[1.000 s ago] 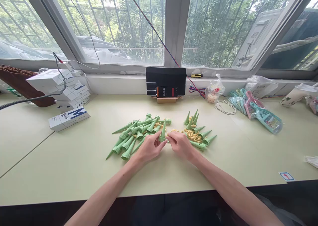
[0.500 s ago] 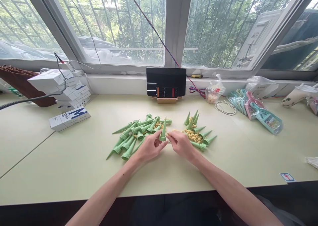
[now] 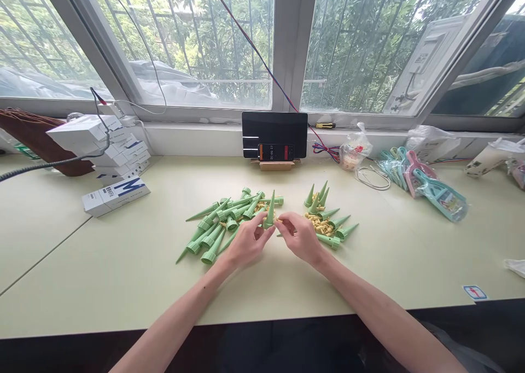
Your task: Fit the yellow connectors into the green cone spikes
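Note:
My left hand (image 3: 249,240) is closed around the base of a green plastic watering spike (image 3: 270,209), which points tip up. The fingertips of my right hand (image 3: 302,237) are pinched together at the side of that spike's base, on what looks like a small yellow plastic piece, mostly hidden by the fingers. Left of the hands lies a heap of green watering spikes (image 3: 211,236). To the right, a pile of small yellow pieces (image 3: 324,226) has several green spikes around and on it, some upright and some lying down.
A phone (image 3: 276,152) showing a timer leans against a dark tablet (image 3: 274,127) on a cardboard stand. White boxes (image 3: 117,195) are stacked at the left. Bagged small dustpans (image 3: 441,192), a cable (image 3: 372,179) and a plastic bag (image 3: 355,149) lie at the back right.
My right fingertips have shifted slightly up and against the base of the held spike, which stays upright in my left hand. The heaps look the same.

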### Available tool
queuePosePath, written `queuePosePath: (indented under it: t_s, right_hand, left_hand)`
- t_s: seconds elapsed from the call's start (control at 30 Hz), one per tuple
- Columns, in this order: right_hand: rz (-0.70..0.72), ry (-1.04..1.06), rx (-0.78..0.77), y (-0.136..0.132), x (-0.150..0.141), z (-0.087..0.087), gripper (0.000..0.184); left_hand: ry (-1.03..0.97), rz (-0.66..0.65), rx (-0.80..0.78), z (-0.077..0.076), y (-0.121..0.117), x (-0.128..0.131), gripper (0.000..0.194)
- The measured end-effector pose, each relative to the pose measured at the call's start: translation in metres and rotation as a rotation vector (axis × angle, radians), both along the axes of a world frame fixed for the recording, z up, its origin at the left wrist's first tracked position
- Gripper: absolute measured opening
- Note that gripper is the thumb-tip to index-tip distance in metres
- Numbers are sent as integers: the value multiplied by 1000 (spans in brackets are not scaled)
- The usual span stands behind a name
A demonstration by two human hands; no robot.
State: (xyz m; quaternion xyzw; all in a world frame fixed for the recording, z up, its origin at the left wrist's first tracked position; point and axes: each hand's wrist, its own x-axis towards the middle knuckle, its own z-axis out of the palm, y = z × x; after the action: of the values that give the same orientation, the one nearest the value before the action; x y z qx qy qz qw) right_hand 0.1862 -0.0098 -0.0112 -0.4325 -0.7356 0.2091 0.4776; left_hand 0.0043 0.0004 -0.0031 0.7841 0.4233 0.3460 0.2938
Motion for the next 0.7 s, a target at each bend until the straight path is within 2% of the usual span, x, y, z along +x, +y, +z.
queuePosePath:
  t_s: [0.4,0.7]
  right_hand:
    - [35,10,-43,-2,-1,0,25]
    - [95,107,-105,-3,-3,1,27]
  left_hand:
    - [33,-34,36,-5,2,-2,25]
    - [39,-46,-2,-5,2,-3,34]
